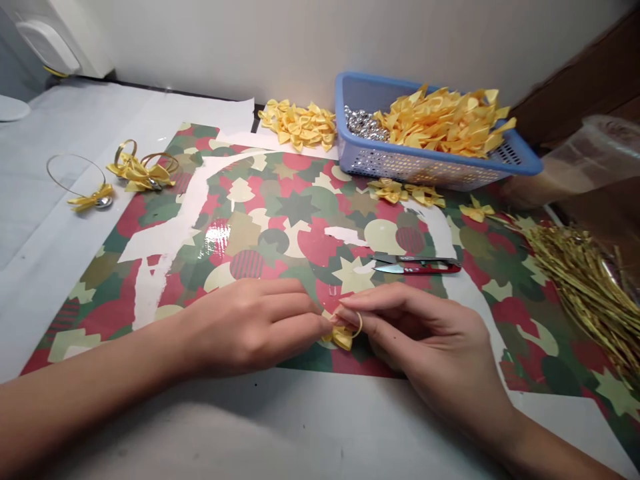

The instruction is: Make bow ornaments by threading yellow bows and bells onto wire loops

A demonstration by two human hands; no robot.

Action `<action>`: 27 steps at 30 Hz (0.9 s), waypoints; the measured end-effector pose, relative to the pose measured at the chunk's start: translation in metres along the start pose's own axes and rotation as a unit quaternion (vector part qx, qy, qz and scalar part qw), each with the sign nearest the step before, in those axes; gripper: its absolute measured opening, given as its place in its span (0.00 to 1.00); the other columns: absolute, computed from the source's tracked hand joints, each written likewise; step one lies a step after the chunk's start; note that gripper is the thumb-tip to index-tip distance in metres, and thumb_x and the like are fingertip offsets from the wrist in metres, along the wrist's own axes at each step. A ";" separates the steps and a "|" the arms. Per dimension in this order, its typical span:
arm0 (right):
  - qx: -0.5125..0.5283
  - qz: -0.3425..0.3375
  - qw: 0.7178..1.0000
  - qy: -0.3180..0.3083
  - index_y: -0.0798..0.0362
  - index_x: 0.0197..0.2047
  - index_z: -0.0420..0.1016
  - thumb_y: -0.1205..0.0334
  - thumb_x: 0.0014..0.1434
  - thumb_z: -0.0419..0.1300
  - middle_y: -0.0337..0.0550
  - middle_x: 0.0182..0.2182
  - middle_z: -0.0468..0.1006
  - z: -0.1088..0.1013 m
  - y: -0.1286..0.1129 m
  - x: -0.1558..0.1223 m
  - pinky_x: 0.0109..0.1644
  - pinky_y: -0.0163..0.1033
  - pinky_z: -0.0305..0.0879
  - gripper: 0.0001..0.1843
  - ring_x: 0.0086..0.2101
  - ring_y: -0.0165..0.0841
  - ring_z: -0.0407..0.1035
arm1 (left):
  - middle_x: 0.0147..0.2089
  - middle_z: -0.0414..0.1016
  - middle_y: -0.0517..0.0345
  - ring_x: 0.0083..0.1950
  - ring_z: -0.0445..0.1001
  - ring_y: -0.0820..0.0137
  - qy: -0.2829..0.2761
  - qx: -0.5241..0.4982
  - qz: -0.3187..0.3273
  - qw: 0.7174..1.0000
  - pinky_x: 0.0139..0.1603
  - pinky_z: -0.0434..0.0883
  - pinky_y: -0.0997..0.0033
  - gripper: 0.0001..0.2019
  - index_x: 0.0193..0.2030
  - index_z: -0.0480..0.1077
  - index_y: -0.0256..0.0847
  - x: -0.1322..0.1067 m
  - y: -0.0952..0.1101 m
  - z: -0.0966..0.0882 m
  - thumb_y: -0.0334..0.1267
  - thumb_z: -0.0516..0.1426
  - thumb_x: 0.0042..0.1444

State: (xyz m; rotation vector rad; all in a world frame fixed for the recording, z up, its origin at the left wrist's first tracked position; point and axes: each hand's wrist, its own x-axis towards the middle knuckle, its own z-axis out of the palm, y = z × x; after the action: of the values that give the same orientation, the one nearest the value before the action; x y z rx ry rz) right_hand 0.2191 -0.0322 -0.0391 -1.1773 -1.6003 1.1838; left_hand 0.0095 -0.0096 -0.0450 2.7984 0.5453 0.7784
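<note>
A small yellow ribbon bow (342, 338) is held low over the patterned sheet, partly hidden by my fingers. My left hand (260, 323) is closed, its thumb and fingertips pinching the bow from the left. From the other side my right hand (430, 340) pinches a thin gold cord (360, 325), which curves in a small loop beside the bow. Thread snips (417, 264) with a red handle lie just beyond my right hand. At far left rest finished-looking bows (143, 172) with silver bells and cord loops, and a single one (93, 198) with a wide loop.
A blue basket (430, 163) at the back holds many yellow bows (445, 123) and silver bells (367, 124). More bows (300, 125) are piled left of it; a few lie in front. Gold cords (590, 287) spread along the right side. A torn patterned sheet (295, 207) covers the table.
</note>
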 end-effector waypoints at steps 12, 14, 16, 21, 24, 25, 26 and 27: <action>-0.041 -0.032 0.999 -0.014 0.50 0.34 0.79 0.71 0.55 0.60 0.38 0.29 0.82 0.000 0.001 0.001 0.31 0.32 0.75 0.08 0.29 0.30 0.76 | 0.29 0.75 0.52 0.32 0.72 0.69 -0.063 0.060 0.032 0.996 0.32 0.72 0.70 0.13 0.34 0.71 0.35 0.008 0.004 -0.009 0.26 0.47 0.63; -0.030 -0.020 0.999 -0.017 0.51 0.34 0.79 0.71 0.55 0.61 0.38 0.28 0.82 0.001 0.000 0.002 0.30 0.32 0.75 0.07 0.28 0.31 0.76 | 0.29 0.76 0.52 0.32 0.73 0.69 -0.062 0.062 0.029 0.996 0.32 0.72 0.70 0.13 0.34 0.71 0.35 0.009 0.004 -0.010 0.26 0.47 0.64; -0.020 -0.006 1.000 -0.017 0.51 0.33 0.79 0.70 0.55 0.61 0.38 0.28 0.82 0.001 0.000 0.002 0.30 0.33 0.75 0.06 0.28 0.31 0.76 | 0.29 0.76 0.52 0.32 0.73 0.68 -0.063 0.059 0.025 0.996 0.32 0.72 0.70 0.13 0.35 0.71 0.35 0.009 0.004 -0.010 0.25 0.47 0.63; 0.018 0.023 0.999 -0.016 0.50 0.33 0.79 0.70 0.54 0.62 0.38 0.28 0.82 0.000 -0.002 0.003 0.31 0.31 0.76 0.06 0.28 0.30 0.76 | 0.29 0.75 0.53 0.33 0.73 0.69 -0.061 0.027 -0.002 0.998 0.34 0.72 0.70 0.11 0.36 0.70 0.37 0.007 0.003 -0.008 0.27 0.48 0.63; 0.036 0.044 0.998 -0.018 0.50 0.33 0.80 0.69 0.54 0.63 0.37 0.27 0.82 0.001 -0.002 0.004 0.31 0.30 0.75 0.05 0.28 0.29 0.76 | 0.30 0.75 0.54 0.32 0.73 0.69 -0.044 0.013 -0.014 0.999 0.33 0.71 0.71 0.10 0.36 0.69 0.38 0.006 0.002 -0.005 0.27 0.48 0.63; 0.043 0.056 0.997 -0.018 0.50 0.32 0.80 0.68 0.54 0.64 0.37 0.27 0.81 0.001 -0.002 0.005 0.30 0.30 0.75 0.04 0.28 0.29 0.76 | 0.30 0.75 0.54 0.32 0.72 0.70 -0.029 0.008 -0.014 0.999 0.32 0.71 0.71 0.10 0.36 0.69 0.37 0.006 0.002 -0.004 0.27 0.48 0.63; 0.053 0.068 0.996 -0.020 0.50 0.32 0.80 0.67 0.54 0.64 0.37 0.27 0.81 0.001 -0.003 0.005 0.31 0.29 0.75 0.04 0.28 0.29 0.76 | 0.30 0.75 0.54 0.31 0.72 0.70 -0.013 -0.001 -0.019 1.000 0.32 0.71 0.72 0.09 0.37 0.69 0.37 0.006 0.002 -0.003 0.26 0.48 0.62; 0.066 0.077 0.995 -0.021 0.50 0.32 0.80 0.67 0.54 0.65 0.37 0.27 0.81 0.001 -0.003 0.007 0.31 0.30 0.75 0.03 0.29 0.29 0.77 | 0.30 0.75 0.54 0.30 0.71 0.71 0.001 -0.016 -0.030 0.999 0.31 0.70 0.73 0.09 0.37 0.69 0.36 0.006 0.002 -0.002 0.26 0.49 0.61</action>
State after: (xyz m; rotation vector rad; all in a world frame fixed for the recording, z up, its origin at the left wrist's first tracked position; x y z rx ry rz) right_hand 0.2161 -0.0263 -0.0357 -1.2140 -1.4585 1.3986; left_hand 0.0136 -0.0084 -0.0399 2.7399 0.6079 0.7710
